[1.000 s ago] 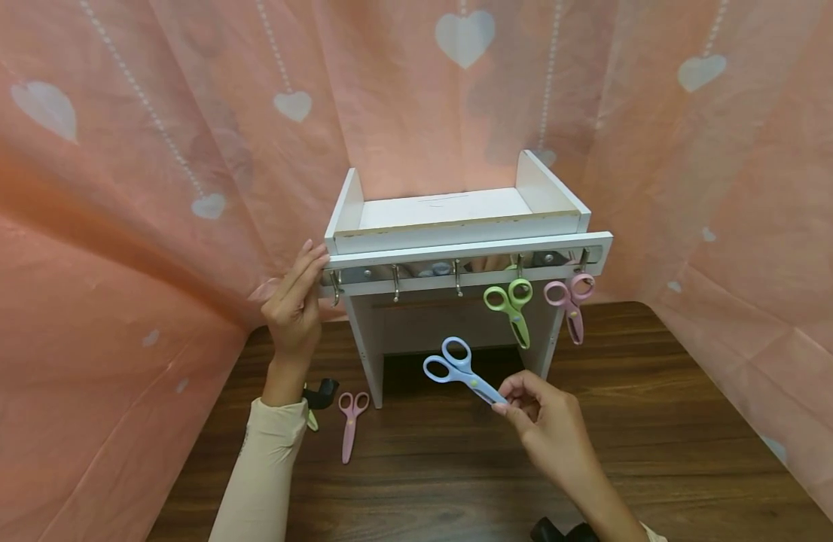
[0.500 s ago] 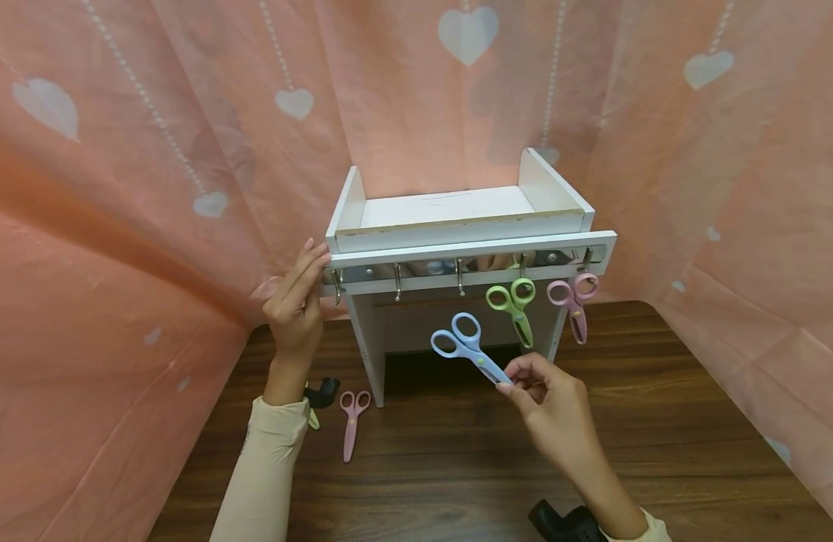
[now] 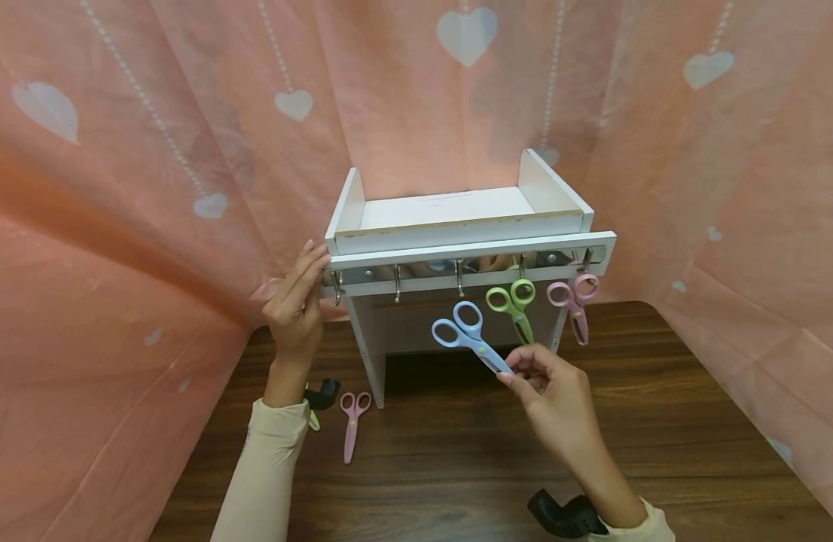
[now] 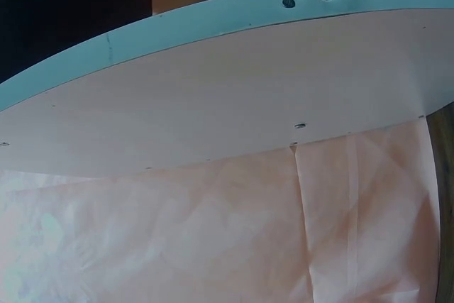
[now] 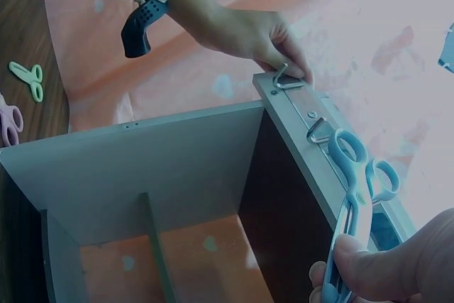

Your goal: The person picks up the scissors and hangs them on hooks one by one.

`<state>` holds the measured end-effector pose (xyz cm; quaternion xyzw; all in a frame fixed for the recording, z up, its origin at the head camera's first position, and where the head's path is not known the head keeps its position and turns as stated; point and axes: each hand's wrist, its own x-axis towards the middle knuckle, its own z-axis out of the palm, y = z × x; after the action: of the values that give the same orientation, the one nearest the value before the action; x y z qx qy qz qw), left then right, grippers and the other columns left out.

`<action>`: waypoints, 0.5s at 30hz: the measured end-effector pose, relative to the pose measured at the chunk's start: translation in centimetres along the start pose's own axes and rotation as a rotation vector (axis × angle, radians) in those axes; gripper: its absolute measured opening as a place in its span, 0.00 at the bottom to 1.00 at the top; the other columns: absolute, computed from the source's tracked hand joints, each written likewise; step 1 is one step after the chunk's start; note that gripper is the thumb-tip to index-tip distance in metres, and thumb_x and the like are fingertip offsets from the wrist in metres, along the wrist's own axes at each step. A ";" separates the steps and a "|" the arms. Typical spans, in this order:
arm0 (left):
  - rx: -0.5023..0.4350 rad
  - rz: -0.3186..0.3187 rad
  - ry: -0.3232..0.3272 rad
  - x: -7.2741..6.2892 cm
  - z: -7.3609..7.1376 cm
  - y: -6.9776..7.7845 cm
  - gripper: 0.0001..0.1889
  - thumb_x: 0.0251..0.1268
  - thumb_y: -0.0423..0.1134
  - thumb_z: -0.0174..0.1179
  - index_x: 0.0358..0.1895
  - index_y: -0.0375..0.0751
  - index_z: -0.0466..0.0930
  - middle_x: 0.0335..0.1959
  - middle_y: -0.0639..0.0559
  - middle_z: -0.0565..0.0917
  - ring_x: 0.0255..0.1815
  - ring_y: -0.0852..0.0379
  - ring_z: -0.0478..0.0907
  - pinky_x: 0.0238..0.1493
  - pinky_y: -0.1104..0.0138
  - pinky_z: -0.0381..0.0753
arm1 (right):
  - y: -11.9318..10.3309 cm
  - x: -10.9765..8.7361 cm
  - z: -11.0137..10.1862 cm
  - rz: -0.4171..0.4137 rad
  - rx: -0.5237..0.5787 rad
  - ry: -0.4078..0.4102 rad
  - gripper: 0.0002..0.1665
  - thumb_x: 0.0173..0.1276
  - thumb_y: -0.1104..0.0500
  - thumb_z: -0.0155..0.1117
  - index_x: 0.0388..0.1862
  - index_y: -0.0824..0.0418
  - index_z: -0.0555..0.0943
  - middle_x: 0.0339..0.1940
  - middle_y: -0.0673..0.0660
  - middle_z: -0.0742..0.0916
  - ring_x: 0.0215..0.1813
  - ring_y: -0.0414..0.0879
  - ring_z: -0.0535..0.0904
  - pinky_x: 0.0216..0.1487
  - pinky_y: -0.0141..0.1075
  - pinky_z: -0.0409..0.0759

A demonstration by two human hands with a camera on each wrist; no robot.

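Observation:
My right hand (image 3: pixel 555 391) pinches the blade end of blue scissors (image 3: pixel 483 350), handle loops pointing up and left, just below the middle hook (image 3: pixel 459 278). In the right wrist view, the blue scissors (image 5: pixel 360 207) appear close in front of the hook rail (image 5: pixel 301 157). At the rail's left end, my left hand (image 3: pixel 294 309) rests with its fingers extended upward. Green scissors (image 3: pixel 522 328) hang from a hook on the right side, and pink scissors (image 3: pixel 578 325) hang from the rightmost hook. The left wrist view shows only a white panel (image 4: pixel 213 90) and cloth.
A white shelf unit (image 3: pixel 457 242) carries the rail. Pink scissors (image 3: pixel 351 433) lie on the wooden table (image 3: pixel 430 467) at left. Green scissors (image 3: pixel 313 420) beside them are partly hidden by the left wrist's camera. Pink cloth (image 3: pixel 152 339) with hearts surrounds the table.
My right hand has moved up and slightly right with the blue scissors, bringing their loops closer to the middle hook. My left hand stays at the rail's left end.

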<state>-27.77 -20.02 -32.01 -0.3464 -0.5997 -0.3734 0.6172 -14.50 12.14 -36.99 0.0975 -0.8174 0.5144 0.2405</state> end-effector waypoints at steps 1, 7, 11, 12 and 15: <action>0.007 0.000 -0.001 -0.1 0.0 0.0 0.14 0.60 0.14 0.61 0.46 0.26 0.88 0.49 0.37 0.88 0.55 0.33 0.83 0.59 0.53 0.84 | 0.0 0.1 0.0 0.004 0.003 0.001 0.11 0.60 0.72 0.76 0.34 0.60 0.83 0.28 0.52 0.86 0.28 0.39 0.81 0.27 0.26 0.81; 0.002 0.005 -0.007 -0.1 -0.1 0.0 0.14 0.59 0.12 0.61 0.45 0.25 0.88 0.49 0.36 0.88 0.56 0.35 0.83 0.59 0.53 0.84 | -0.1 0.3 0.3 0.013 0.009 0.018 0.10 0.59 0.71 0.76 0.34 0.61 0.83 0.27 0.52 0.86 0.27 0.38 0.81 0.26 0.26 0.80; -0.001 0.008 -0.001 0.1 0.0 0.2 0.14 0.58 0.12 0.61 0.45 0.25 0.87 0.48 0.35 0.88 0.56 0.35 0.83 0.59 0.52 0.84 | -0.1 0.7 0.5 0.025 0.013 0.019 0.10 0.60 0.71 0.76 0.34 0.61 0.83 0.27 0.52 0.86 0.27 0.39 0.81 0.25 0.27 0.79; -0.001 0.009 -0.001 0.1 0.0 0.2 0.14 0.58 0.12 0.61 0.45 0.25 0.87 0.48 0.35 0.88 0.56 0.35 0.83 0.59 0.52 0.84 | -0.1 0.8 0.5 0.029 0.014 0.019 0.10 0.60 0.71 0.76 0.34 0.61 0.83 0.27 0.53 0.86 0.27 0.39 0.81 0.25 0.27 0.79; -0.002 0.017 0.009 0.0 0.1 0.3 0.15 0.57 0.11 0.61 0.45 0.24 0.87 0.48 0.35 0.88 0.56 0.34 0.83 0.59 0.52 0.84 | 0.2 1.1 0.7 0.022 0.015 0.024 0.09 0.60 0.71 0.76 0.34 0.62 0.83 0.27 0.53 0.86 0.27 0.40 0.81 0.25 0.26 0.79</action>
<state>-27.51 -19.79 -32.02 -0.3503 -0.5935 -0.3702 0.6229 -15.72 11.72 -36.84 0.0843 -0.8115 0.5243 0.2439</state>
